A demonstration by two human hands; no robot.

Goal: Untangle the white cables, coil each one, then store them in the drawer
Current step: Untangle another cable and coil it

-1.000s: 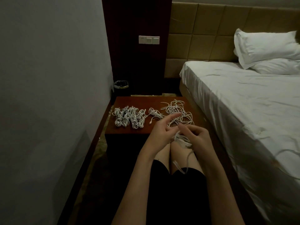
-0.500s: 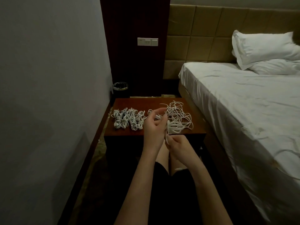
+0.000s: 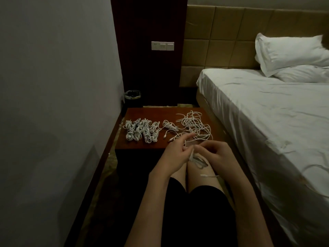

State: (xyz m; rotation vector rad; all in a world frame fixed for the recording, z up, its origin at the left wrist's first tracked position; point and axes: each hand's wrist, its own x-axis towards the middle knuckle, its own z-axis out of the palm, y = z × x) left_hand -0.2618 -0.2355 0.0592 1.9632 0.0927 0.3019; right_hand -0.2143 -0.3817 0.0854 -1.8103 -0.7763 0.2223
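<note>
- Lowered since half a second ago: both hands, down from in front of the reddish-brown wooden bedside table (image 3: 142, 114) to just above the bare knees.
- Left hand (image 3: 175, 153) curled round the gathered end of a small bundle of thin white cable loops (image 3: 197, 160), forefinger stretched out toward the table edge.
- Right hand (image 3: 216, 155) close beside it, fingertips pinched on the same cable near the top of the loops; exact finger contact hard to make out in the dim light.
- Loops now hanging below the hands rather than raised above them; a loose white plug end (image 3: 204, 175) lying across the right thigh, so probably only the last stretch left to wind.
- Further along than a second ago, when a longer tail trailed down between the legs.
- Still on the table: a loose tangle of white cables (image 3: 195, 126) on the right side, a single loosely bunched white cable (image 3: 170, 126) in the middle, a row of neat small white coils (image 3: 141, 131) on the left.
- Judged state of the task: several coils done, one in hand, a tangle waiting, no drawer visible and nothing stored yet.
- White-sheeted bed (image 3: 267, 113) alongside on the right.
</note>
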